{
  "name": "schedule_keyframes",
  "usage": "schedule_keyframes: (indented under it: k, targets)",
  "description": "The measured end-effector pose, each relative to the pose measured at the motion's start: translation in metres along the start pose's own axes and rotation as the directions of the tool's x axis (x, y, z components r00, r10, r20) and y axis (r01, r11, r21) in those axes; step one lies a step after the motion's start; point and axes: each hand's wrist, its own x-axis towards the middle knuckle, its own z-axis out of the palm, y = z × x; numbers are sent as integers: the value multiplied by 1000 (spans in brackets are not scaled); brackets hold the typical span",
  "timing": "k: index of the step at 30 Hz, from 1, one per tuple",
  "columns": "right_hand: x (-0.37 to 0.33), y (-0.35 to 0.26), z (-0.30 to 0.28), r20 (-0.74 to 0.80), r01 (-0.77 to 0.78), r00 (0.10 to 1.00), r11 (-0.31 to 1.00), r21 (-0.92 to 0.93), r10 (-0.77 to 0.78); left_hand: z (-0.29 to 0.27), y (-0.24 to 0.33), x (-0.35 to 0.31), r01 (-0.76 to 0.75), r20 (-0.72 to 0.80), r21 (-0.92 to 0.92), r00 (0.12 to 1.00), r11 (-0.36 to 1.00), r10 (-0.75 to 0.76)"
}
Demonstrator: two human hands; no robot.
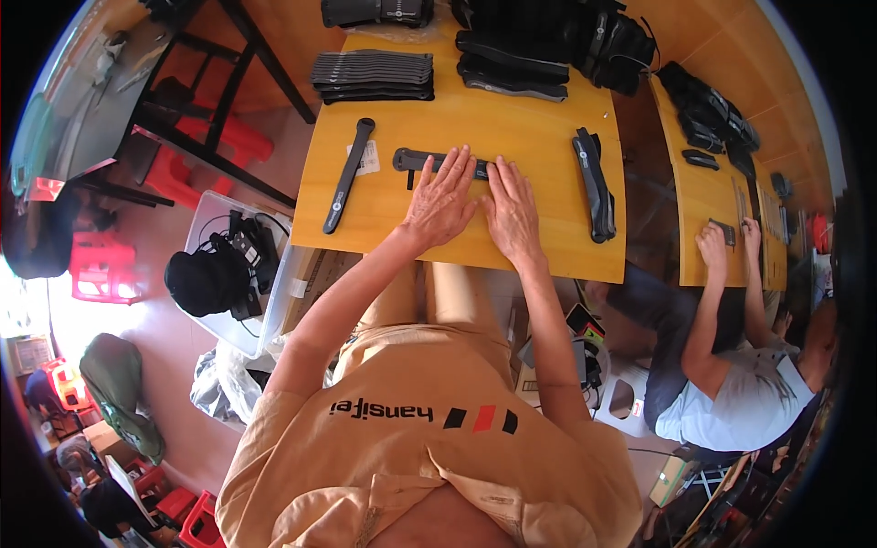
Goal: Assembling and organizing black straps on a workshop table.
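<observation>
A dark grey strap with a rounded end lies crosswise on the yellow table. My left hand rests flat on its middle, fingers stretched out. Beside it, my right hand is laid flat over the strap's right end, which it partly hides. Neither hand grips anything. To the left, another dark strap lies slantwise over a white label. On the right side is a folded black strap bundle. A short dark tab sticks out below the strap near my left hand.
Stacked grey straps and dark strap bundles line the table's far side, near a black pile. A translucent bin holding black gear stands left. At right, another person works at a second table.
</observation>
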Motion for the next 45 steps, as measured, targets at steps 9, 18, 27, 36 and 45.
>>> schedule_keyframes:
  k: [9,18,27,36,45]
  targets:
    - [-8,5,2,150,17,989,991,-133,4,7,-18,-9,-8,15,43,1000,999,8]
    - [-11,5,7,84,-56,994,989,-138,68,-17,-48,-36,246,-40,144,969,959,-243]
    - [-19,16,2,-295,-114,950,993,-9,106,-82,-56,-96,618,-391,-72,705,783,-592]
    - [-18,16,2,-307,-109,942,990,95,133,-67,-78,-117,733,-197,-176,628,657,-753]
    - [-41,-87,-33,-87,-7,993,795,607,75,-91,-27,-143,380,562,-827,577,-414,-593]
